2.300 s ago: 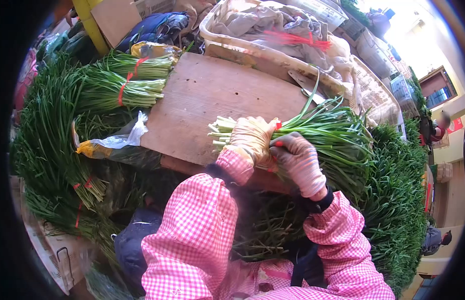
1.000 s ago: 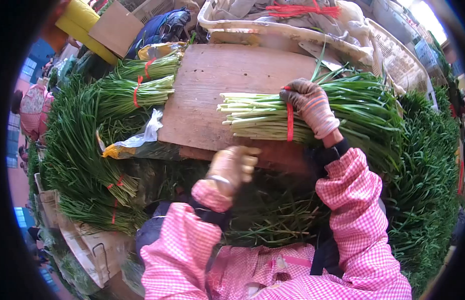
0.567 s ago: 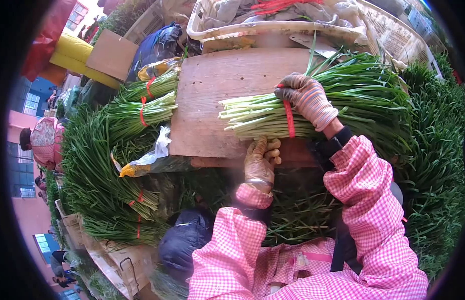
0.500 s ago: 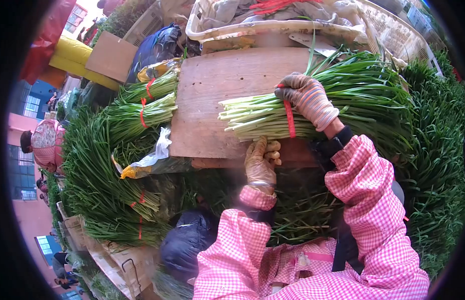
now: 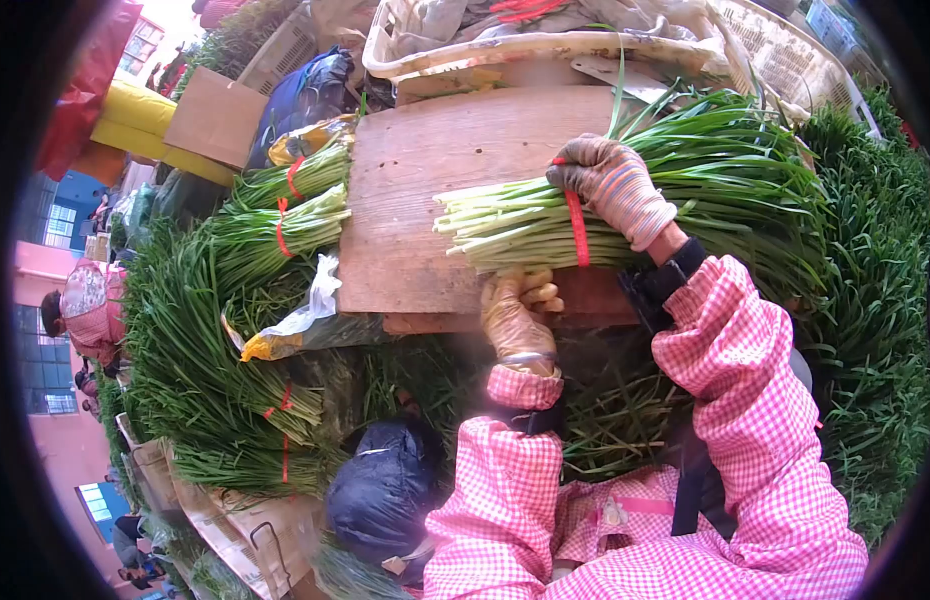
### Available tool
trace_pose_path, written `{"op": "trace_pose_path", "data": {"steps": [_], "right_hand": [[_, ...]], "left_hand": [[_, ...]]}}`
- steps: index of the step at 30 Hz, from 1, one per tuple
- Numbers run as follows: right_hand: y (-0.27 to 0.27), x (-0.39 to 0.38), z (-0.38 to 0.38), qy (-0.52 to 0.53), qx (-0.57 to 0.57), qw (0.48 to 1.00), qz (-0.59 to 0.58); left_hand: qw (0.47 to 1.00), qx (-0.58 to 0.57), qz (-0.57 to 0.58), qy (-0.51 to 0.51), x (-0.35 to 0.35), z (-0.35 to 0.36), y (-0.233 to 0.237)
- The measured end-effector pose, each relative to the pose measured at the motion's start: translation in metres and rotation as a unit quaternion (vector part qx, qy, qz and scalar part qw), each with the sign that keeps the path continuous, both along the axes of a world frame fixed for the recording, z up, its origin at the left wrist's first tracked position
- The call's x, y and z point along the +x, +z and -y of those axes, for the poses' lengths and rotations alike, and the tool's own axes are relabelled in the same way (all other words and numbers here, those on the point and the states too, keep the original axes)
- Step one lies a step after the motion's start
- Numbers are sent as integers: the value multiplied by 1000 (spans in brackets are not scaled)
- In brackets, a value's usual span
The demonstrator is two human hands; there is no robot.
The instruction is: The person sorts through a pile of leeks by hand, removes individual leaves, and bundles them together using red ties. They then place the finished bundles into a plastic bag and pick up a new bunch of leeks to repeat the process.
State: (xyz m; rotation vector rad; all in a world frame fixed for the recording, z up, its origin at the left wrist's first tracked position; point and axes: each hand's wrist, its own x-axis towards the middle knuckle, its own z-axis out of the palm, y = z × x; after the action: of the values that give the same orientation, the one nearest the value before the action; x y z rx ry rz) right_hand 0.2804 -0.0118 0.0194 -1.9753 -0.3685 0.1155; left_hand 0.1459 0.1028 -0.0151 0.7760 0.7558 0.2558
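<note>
A bunch of long green stalks (image 5: 525, 222) lies on the wooden board (image 5: 415, 190), pale cut ends to the left and leaves spreading right. Around it runs a red band (image 5: 577, 228). My right hand (image 5: 615, 185), in a striped glove with dark fingertips, is closed over the top of the bunch at the band. At the board's near edge, my left hand (image 5: 518, 310) wears a yellowish glove. Its fingers are curled beside the lower side of the stalk ends, and nothing can be made out inside them.
Banded bunches (image 5: 310, 215) lie left of the board beside a white and yellow plastic wrapper (image 5: 295, 325). A white crate (image 5: 545, 48) stands behind the board. A dark plastic bag (image 5: 383, 490) sits near my left sleeve. Loose greens (image 5: 875, 300) cover the right side. A person (image 5: 90, 305) is far left.
My left hand has shifted slightly left and up along the stalk ends. My right hand keeps its hold on the bunch. The whole view has moved a little.
</note>
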Motion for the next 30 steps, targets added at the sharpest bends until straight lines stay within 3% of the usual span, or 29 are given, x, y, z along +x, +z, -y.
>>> {"op": "trace_pose_path", "data": {"steps": [4,7,8,9,11,14,15,16,17,19,22,24,28,30], "right_hand": [[3,4,-1,-12,-16,999,-26],[3,0,-1,-10,33,999,-12],[2,2,-1,1,36,999,-21],[2,1,-1,-2,45,998,-44],[3,1,0,1,-7,1000,22],[5,0,-3,-15,-12,1000,-12],[5,0,-2,-13,-12,1000,2],[4,-1,-2,-9,-13,1000,15],[3,-1,-2,-4,-15,999,29],[-1,-4,0,-6,-22,998,51],[2,-2,-1,-13,-32,998,48],[2,-2,-3,-13,-54,996,65],[2,-10,-3,-14,-62,997,43],[11,-7,-3,-16,-49,999,10]], "left_hand": [[999,44,27,-2,0,-15,-1],[996,73,33,47,0,-24,-1],[993,-15,111,-19,-2,-53,-33],[998,49,45,-4,-3,-49,-21],[999,-9,-21,25,0,-46,1],[985,-99,95,-103,-23,-83,-21],[986,140,-88,-21,-19,-74,3],[940,336,-31,43,-17,-64,9],[850,515,28,106,-14,-56,14],[587,795,151,28,4,-41,71],[488,845,182,-118,37,-27,62],[434,864,94,-239,48,-30,32],[434,839,111,-308,40,-43,25],[347,875,67,-330,44,-52,47]]}}
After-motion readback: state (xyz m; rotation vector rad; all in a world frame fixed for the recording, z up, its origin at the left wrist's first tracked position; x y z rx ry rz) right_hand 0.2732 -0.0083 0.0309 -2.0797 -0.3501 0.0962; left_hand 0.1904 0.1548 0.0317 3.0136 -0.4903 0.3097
